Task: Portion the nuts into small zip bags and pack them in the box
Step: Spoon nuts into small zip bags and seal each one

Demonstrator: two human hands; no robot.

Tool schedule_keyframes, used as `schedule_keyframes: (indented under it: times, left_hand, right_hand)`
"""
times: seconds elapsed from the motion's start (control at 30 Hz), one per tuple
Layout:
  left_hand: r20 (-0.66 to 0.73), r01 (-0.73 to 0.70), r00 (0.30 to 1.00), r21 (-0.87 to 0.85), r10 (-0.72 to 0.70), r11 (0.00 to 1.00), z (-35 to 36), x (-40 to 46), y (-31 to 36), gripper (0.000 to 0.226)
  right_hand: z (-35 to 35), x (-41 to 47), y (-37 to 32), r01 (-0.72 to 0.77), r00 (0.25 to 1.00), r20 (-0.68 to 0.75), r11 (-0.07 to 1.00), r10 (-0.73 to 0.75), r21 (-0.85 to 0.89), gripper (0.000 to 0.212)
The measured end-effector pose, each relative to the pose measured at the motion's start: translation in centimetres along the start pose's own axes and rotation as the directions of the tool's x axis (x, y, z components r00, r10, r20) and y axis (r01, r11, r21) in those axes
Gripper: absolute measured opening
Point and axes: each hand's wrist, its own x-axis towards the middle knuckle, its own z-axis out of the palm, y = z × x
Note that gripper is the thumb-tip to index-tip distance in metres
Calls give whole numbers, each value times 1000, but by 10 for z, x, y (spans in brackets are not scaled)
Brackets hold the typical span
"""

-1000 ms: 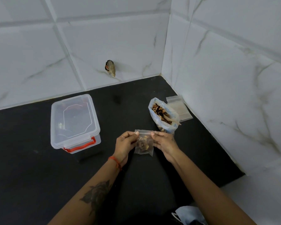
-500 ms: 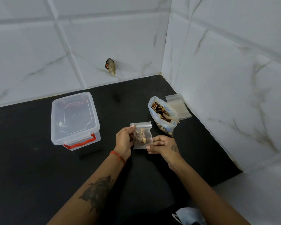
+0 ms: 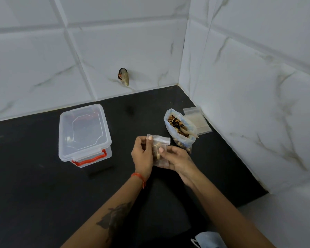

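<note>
Both hands hold a small zip bag (image 3: 160, 151) of nuts above the black tabletop (image 3: 34, 194): the left hand (image 3: 143, 156) pinches its top corner, the right hand (image 3: 177, 161) grips its lower side. The lidded clear box (image 3: 84, 135) sits left, well apart; the open nut bag (image 3: 180, 130) stands just behind the right hand.

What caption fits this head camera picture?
Both hands, left and right, hold a small zip bag of nuts.
</note>
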Motion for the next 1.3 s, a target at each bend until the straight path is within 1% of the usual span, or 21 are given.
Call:
schedule_keyframes:
  times: [0.07,0.17,0.27,0.33,0.4,0.47,0.57,0.67,0.73,0.8,0.93,1.07,1.2,1.3]
  left_hand:
    - [1,-20,1000,29,20,999,-2,-1,0,18]
    - [45,-60,997,123,55,991,-8,2,-2,21]
    - [75,-108,993,221,94,969,-17,8,-7,18]
    - [57,-82,996,251,70,964,-21,11,-10,18]
    - [29,-52,999,297,45,954,-24,13,-12,26]
    - [17,-103,994,378,104,920,-27,14,-14,34]
    - [67,-257,964,481,257,838,-29,18,-16,46]
    - [115,-324,942,551,314,769,-27,30,-17,57]
    - [107,-309,946,575,305,757,-26,40,-17,62]
    - [103,-273,958,604,267,748,-24,52,-18,67]
    - [123,-233,971,675,204,700,-21,75,-22,73]
    - [119,-192,981,748,155,636,-25,90,-36,71]
    - [83,-147,988,778,131,611,-24,96,-42,69]
    - [75,-143,988,767,134,625,-24,97,-42,68]
  right_hand:
    - [0,2,3,31,998,-47,1000,-31,5,28]
    - [-2,4,7,37,996,-88,999,-33,36,25]
    - [-2,10,8,36,987,-154,999,-34,8,25]
    - [-1,16,5,43,976,-211,999,-45,-13,24]
    - [2,23,-1,73,968,-242,997,-72,-7,25]
    - [6,32,-8,107,960,-261,994,-105,-7,26]
    - [15,50,-23,148,948,-280,988,-152,-35,23]
    - [26,75,-40,160,938,-293,980,-187,-115,15]
    - [34,94,-51,169,928,-309,974,-208,-149,6]
    - [45,115,-62,172,927,-304,970,-219,-173,3]
    - [66,161,-81,129,945,-267,964,-191,-234,10]
    - [91,202,-87,71,966,-220,961,-132,-268,6]
    - [107,234,-81,35,978,-187,955,-94,-295,7]
    - [115,251,-72,8,981,-179,930,-79,-367,10]
